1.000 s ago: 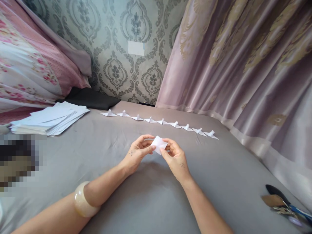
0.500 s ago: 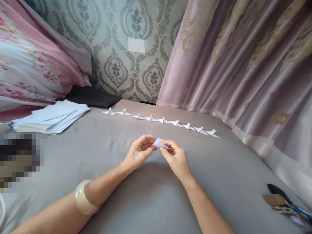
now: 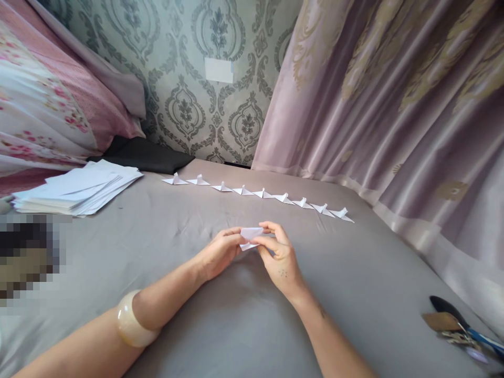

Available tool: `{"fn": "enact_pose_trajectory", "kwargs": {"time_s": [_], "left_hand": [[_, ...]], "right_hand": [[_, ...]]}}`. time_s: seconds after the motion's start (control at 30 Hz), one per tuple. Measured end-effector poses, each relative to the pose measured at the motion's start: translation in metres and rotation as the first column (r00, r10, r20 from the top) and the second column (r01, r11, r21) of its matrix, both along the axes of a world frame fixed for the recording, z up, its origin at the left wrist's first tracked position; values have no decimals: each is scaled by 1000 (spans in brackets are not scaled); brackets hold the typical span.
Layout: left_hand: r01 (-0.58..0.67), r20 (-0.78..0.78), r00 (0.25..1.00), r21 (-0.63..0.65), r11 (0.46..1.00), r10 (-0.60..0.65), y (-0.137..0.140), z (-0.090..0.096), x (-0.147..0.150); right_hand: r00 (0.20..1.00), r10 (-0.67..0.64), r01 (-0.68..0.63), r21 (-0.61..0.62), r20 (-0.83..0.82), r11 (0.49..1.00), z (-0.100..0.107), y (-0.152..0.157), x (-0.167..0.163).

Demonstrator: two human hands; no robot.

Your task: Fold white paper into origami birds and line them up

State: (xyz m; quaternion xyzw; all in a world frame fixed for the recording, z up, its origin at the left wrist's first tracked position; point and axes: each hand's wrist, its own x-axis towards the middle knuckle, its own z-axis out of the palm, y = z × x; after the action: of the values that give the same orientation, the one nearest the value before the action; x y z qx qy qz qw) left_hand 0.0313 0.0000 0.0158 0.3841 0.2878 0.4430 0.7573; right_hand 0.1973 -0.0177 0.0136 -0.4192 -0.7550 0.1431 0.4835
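Note:
A small folded piece of white paper (image 3: pixel 251 234) is held up between both hands, over the grey sheet (image 3: pixel 236 315). My left hand (image 3: pixel 221 253) pinches its left side, the thumb toward me and the fingers behind. On the right edge, my right hand (image 3: pixel 279 257) grips the paper between thumb and fingers. Two layers of the fold show, with a gap between them. Beyond the hands, several folded white paper figures (image 3: pixel 283 198) stand in a slanting row, each with a small upright tab.
A stack of white paper sheets (image 3: pixel 79 189) lies at the left, by a black cloth (image 3: pixel 145 155). Keys (image 3: pixel 457 336) and a dark-bladed tool with a blue handle (image 3: pixel 484 338) lie at the lower right. Curtains (image 3: pixel 374 105) hang along the right side.
Both hands have turned the folded paper, so its layers now face me more openly. My left hand has rolled over, and my right fingers have shifted along the paper's edge.

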Motion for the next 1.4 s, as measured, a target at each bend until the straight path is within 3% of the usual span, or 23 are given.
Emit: {"fn": "enact_pose_trajectory", "kwargs": {"time_s": [0.1, 0.23, 0.4, 0.57, 0.7, 0.87, 0.97, 1.07, 1.23, 1.4], "left_hand": [[-28, 16, 999, -76, 997, 29, -1, 2, 2], [-150, 49, 986, -168, 974, 160, 4, 1, 0], [-180, 106, 974, -169, 969, 199, 9, 2, -3], [-234, 92, 966, -97, 967, 243, 7, 1, 1], [-244, 40, 969, -44, 969, 246, 0, 3, 8], [-220, 22, 975, -27, 975, 221, -7, 9, 11], [-231, -18, 973, -75, 970, 230, -7, 12, 11], [-267, -77, 963, -145, 953, 258, -7, 15, 10], [-246, -93, 968, -199, 949, 232, -9, 17, 11], [-182, -37, 983, -200, 963, 179, -14, 21, 14]], "right_hand": [[998, -6, 1, 76, 67, 997, 1, -2, -1], [986, -63, 37, 168, 153, 985, 0, -4, -1], [976, -57, 20, 176, 212, 984, -1, -6, -3], [997, 2, -4, 26, 80, 1000, 7, -12, -9], [990, -112, 105, -85, -80, 991, 7, -12, -13], [984, -157, 149, -102, -80, 984, 4, -11, -14], [994, -92, 87, -92, -52, 992, 4, -13, -15], [995, -27, 11, -157, -100, 987, 4, -14, -16], [963, -11, -89, -360, -267, 929, 9, -14, -18], [954, 39, -168, -420, -298, 892, 15, -15, -20]]}}
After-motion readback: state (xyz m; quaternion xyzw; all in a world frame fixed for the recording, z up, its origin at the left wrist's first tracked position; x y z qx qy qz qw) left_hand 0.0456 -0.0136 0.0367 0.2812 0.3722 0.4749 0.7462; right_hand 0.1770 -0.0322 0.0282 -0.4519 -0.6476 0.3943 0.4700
